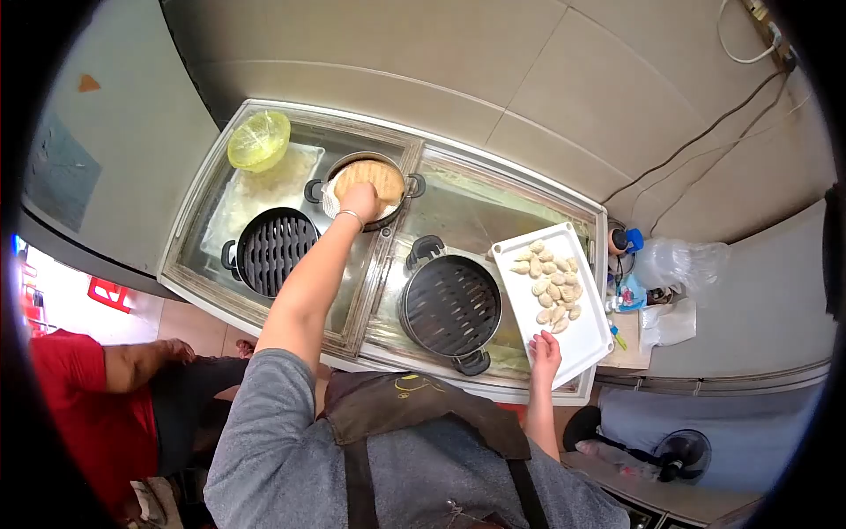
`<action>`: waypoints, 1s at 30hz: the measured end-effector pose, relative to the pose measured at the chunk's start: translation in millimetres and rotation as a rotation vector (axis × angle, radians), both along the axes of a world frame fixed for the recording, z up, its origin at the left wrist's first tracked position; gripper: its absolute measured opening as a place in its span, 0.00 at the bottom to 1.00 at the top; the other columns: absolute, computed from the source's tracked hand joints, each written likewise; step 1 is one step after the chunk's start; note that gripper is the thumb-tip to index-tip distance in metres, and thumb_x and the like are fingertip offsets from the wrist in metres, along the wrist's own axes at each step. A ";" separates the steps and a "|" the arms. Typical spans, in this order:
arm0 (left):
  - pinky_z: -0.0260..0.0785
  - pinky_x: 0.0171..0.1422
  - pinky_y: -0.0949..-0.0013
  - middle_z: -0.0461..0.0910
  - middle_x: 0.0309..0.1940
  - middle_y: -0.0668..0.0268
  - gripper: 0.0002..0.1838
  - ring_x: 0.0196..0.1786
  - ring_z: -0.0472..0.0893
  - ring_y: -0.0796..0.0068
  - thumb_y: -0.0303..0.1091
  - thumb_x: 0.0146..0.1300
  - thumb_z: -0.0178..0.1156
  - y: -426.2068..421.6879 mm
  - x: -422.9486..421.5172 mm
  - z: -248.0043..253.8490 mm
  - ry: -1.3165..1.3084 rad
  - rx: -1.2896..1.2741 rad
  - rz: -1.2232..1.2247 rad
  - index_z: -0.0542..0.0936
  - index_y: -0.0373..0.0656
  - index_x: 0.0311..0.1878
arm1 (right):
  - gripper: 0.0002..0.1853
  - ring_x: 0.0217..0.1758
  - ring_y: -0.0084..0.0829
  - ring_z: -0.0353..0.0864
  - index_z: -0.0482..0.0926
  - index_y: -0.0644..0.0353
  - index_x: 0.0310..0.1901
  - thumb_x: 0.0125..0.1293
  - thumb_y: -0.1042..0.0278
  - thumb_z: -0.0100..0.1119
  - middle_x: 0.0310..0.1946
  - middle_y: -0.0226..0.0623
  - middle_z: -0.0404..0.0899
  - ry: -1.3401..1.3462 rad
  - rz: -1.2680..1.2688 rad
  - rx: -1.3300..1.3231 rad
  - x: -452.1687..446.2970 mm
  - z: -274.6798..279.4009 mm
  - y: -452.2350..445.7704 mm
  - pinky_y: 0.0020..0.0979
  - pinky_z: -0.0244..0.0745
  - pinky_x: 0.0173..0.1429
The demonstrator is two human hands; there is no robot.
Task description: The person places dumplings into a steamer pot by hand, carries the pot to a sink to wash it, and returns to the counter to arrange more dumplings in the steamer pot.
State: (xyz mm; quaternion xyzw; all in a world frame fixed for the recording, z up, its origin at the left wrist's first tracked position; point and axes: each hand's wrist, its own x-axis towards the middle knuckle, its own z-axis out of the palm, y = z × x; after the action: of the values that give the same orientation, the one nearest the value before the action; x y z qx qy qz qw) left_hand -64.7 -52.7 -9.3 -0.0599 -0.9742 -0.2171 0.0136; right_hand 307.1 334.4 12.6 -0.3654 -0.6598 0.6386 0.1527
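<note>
My left hand [359, 202] is closed on a round tan lid-like disc [384, 179], which sits in a dark two-handled pot [411, 196]. White cloth [331, 198] shows around the disc; my fingertips are partly hidden. At the left edge of a white tray [582, 357], my right hand [545, 349] has its fingers extended, near the lowest of several pale, floured dumplings [543, 286]. Between my arms stands a black two-handled pot with a slotted insert [451, 304]. A similar slotted pot [278, 250] sits left of my forearm.
All this stands on a glass-topped chest freezer [467, 207]. At its back left are a yellow plastic-covered bowl [259, 141] and a flat pale package [238, 207]. Bottles and plastic bags [674, 264] crowd the right end. A person in a red shirt [79, 414] is at lower left.
</note>
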 end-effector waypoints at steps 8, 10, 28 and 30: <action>0.71 0.48 0.57 0.78 0.39 0.54 0.07 0.43 0.78 0.52 0.31 0.55 0.59 61.5 110.3 142.2 0.384 0.377 -0.475 0.79 0.37 0.33 | 0.13 0.46 0.27 0.79 0.74 0.70 0.52 0.69 0.71 0.54 0.43 0.39 0.79 0.050 -0.023 0.047 -8.3 20.7 22.4 0.27 0.75 0.53; 0.71 0.49 0.56 0.76 0.39 0.55 0.07 0.44 0.77 0.53 0.31 0.54 0.59 91.1 161.9 143.0 0.278 0.267 -0.639 0.78 0.38 0.34 | 0.13 0.46 0.27 0.79 0.74 0.70 0.52 0.69 0.71 0.54 0.43 0.39 0.80 0.027 -0.037 0.059 -17.5 23.5 22.5 0.26 0.74 0.52; 0.65 0.60 0.57 0.74 0.49 0.61 0.20 0.56 0.73 0.58 0.34 0.49 0.69 105.3 243.2 97.6 0.019 0.117 -0.717 0.77 0.43 0.45 | 0.39 0.58 0.50 0.68 0.67 0.58 0.61 0.51 0.45 0.67 0.58 0.46 0.68 -0.498 0.063 0.926 -66.0 -22.5 49.2 0.44 0.68 0.62; 0.64 0.62 0.57 0.72 0.52 0.59 0.23 0.58 0.71 0.57 0.34 0.48 0.69 103.0 244.1 97.8 0.029 0.125 -0.709 0.76 0.43 0.49 | 0.36 0.57 0.49 0.69 0.69 0.57 0.59 0.53 0.45 0.66 0.56 0.45 0.70 -0.457 0.054 0.967 -65.1 -24.4 51.1 0.44 0.68 0.60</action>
State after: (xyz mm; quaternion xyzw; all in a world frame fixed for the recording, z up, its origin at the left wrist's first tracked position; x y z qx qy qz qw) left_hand 179.4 50.3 88.5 -0.3961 -0.8775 -0.2668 -0.0448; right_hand 242.0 385.5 -11.9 -0.3660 -0.9043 0.1695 0.1398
